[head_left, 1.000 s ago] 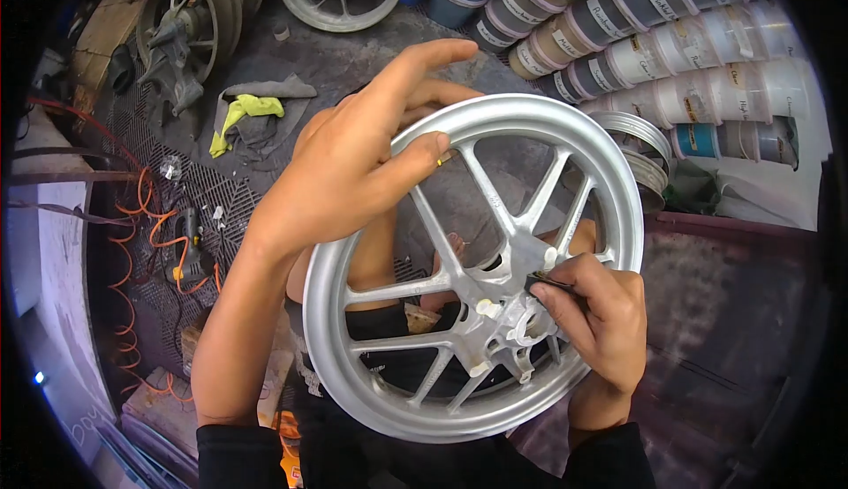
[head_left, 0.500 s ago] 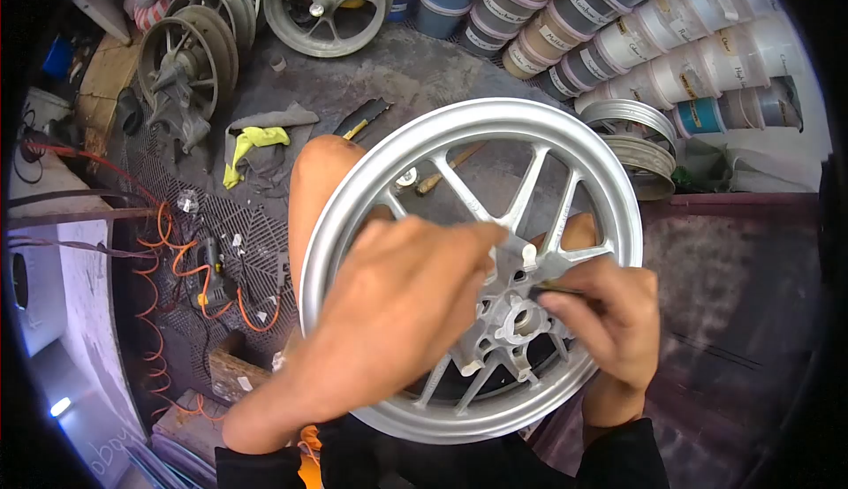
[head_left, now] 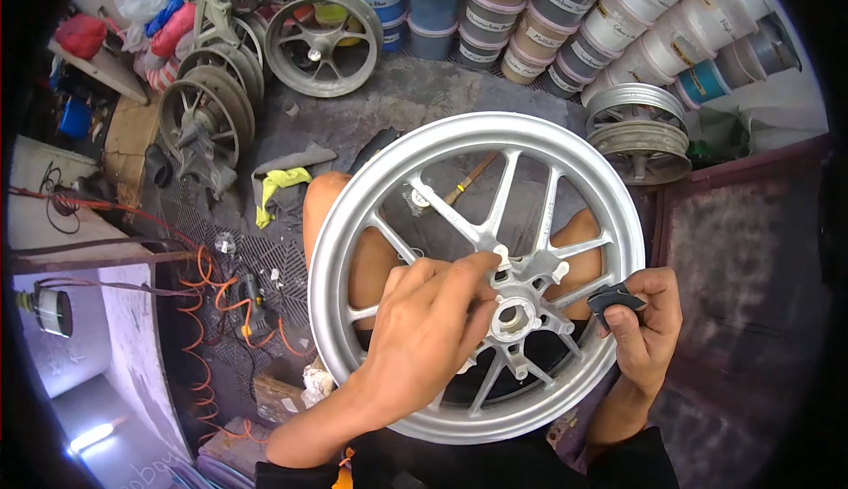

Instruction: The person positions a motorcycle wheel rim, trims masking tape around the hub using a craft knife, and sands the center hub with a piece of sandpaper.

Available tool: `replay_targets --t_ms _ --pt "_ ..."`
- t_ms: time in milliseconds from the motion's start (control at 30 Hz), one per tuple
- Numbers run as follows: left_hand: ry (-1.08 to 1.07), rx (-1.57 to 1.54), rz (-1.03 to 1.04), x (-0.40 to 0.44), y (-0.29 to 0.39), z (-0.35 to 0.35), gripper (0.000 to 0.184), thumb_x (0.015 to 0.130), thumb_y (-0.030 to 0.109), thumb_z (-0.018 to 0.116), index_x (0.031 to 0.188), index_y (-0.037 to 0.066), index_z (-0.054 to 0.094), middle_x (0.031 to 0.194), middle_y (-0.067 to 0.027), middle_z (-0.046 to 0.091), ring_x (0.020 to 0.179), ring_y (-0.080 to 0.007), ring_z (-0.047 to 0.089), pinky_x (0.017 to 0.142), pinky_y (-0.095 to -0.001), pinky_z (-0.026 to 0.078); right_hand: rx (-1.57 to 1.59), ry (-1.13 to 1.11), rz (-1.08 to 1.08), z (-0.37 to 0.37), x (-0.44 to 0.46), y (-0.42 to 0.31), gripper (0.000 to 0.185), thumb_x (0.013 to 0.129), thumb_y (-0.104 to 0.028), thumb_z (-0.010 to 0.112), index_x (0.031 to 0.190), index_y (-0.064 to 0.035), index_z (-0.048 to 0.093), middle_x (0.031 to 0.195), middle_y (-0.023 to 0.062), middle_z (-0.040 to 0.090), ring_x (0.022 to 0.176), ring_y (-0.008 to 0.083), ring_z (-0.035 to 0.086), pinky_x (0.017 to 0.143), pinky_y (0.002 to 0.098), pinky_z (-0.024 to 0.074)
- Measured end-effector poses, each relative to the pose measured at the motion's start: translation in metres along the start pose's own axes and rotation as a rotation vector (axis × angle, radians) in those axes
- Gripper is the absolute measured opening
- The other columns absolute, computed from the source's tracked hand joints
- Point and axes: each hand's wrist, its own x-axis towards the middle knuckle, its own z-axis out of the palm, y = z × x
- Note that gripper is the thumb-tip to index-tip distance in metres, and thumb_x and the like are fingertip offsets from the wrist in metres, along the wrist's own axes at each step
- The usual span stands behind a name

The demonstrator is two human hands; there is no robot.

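The wheel [head_left: 502,193] lies over the legs [head_left: 325,202]. The right hand [head_left: 649,326] pinches a pad [head_left: 616,299]; the left hand [head_left: 424,317] curls at the hub [head_left: 532,319], any hold hidden. Hub work seems in hand; the next move calls for a steady wheel.

Wheel spokes [head_left: 504,190] block passage, with open room between them

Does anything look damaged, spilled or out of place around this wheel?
Nothing looks spilled, and the silver wheel shows no obvious damage, though the left hand hides part of it. What looks untidy is the floor: pale scraps litter the patterned mat, and a yellow rag lies crumpled on a grey cloth.
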Motion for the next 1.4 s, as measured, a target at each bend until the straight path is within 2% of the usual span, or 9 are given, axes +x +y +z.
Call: replay_targets --t_ms 133,233,433,533,733,933,1100,1300,1400 --pt "0.002 -0.061 -0.116 -0.003 0.003 0.002 0.044 0.078 0.002 0.076 0.119 0.004 0.058 0.090 -0.0043 0.072 0.092 -0.0254 0.064 0.081 -0.0377 0.044 0.049 0.052 -0.009 -0.008 -0.008 0.006 0.031 0.089 -0.013 0.075 0.100 0.0012 0.050 0.077 0.0112 0.068 0.060 0.0089 0.061 0.054 0.0209 0.0488" --pt "0.033 -0.002 -0.129 -0.005 0.001 0.001 0.044 0.078 0.002 0.077 0.118 0.003 0.058 0.090 -0.0050 0.072 0.090 -0.0258 0.064 0.081 -0.0366 0.045 0.160 0.146 0.047 -0.015 -0.016 0.013 0.032 0.090 -0.013 0.075 0.100 0.0000 0.048 0.078 0.0111 0.067 0.060 0.0090 0.060 0.054 0.0212 0.0492" --pt "0.050 0.105 -0.036 -0.007 0.007 0.012 0.046 0.077 0.004 0.080 0.118 0.003 0.058 0.093 -0.0069 0.073 0.086 -0.0268 0.064 0.079 -0.0359 0.045 0.098 0.101 0.031 -0.017 -0.024 0.021 0.033 0.090 -0.013 0.075 0.102 -0.0008 0.047 0.078 0.0097 0.065 0.060 0.0091 0.059 0.055 0.0209 0.0493" --pt "0.052 0.072 -0.027 -0.011 0.000 0.011 0.045 0.077 0.003 0.079 0.118 0.003 0.058 0.091 -0.0060 0.073 0.083 -0.0267 0.063 0.079 -0.0361 0.044 0.148 0.168 0.037 -0.015 -0.026 0.022 0.034 0.089 -0.013 0.076 0.103 -0.0010 0.047 0.080 0.0097 0.064 0.060 0.0095 0.059 0.054 0.0208 0.0491" --pt "0.134 0.096 -0.056 -0.016 0.004 0.005 0.044 0.077 -0.001 0.076 0.117 0.003 0.058 0.093 -0.0033 0.073 0.093 -0.0257 0.062 0.082 -0.0370 0.042 0.166 0.173 0.021 -0.015 -0.025 0.027 0.035 0.089 -0.012 0.075 0.105 -0.0010 0.047 0.082 0.0108 0.063 0.060 0.0099 0.059 0.053 0.0205 0.0489" --pt "0.092 0.234 -0.005 -0.026 0.022 0.011 0.052 0.074 -0.001 0.075 0.123 0.002 0.056 0.101 -0.0031 0.074 0.102 -0.0262 0.061 0.088 -0.0405 0.039 0.141 0.145 0.004 0.005 -0.026 0.021 0.034 0.088 -0.011 0.076 0.102 -0.0008 0.047 0.081 0.0107 0.064 0.060 0.0110 0.060 0.053 0.0213 0.0476" --pt "0.068 0.109 -0.048 -0.029 0.019 0.003 0.055 0.075 0.002 0.077 0.126 0.001 0.055 0.101 -0.0012 0.075 0.104 -0.0269 0.060 0.092 -0.0410 0.037 0.066 0.095 -0.061 0.020 -0.028 0.021 0.032 0.088 -0.012 0.077 0.099 0.0003 0.050 0.065 0.0085 0.061 0.056 0.0132 0.061 0.052 0.0240 0.0455" --pt "0.091 0.286 -0.055 -0.028 0.025 0.008 0.055 0.078 0.005 0.076 0.128 0.001 0.055 0.101 -0.0017 0.075 0.107 -0.0273 0.058 0.094 -0.0430 0.035 0.060 0.076 -0.059 0.022 -0.032 0.019 0.034 0.085 -0.014 0.080 0.098 0.0007 0.052 0.069 0.0095 0.062 0.059 0.0145 0.061 0.056 0.0260 0.0474" --pt "0.084 0.306 -0.040 -0.026 0.033 0.010 0.056 0.078 0.005 0.076 0.129 0.000 0.054 0.100 -0.0016 0.075 0.109 -0.0273 0.058 0.095 -0.0433 0.035 -0.082 0.074 -0.100 0.020 -0.038 0.023 0.037 0.083 -0.016 0.082 0.098 0.0013 0.054 0.074 0.0118 0.064 0.062 0.0166 0.063 0.059 0.0274 0.0496"
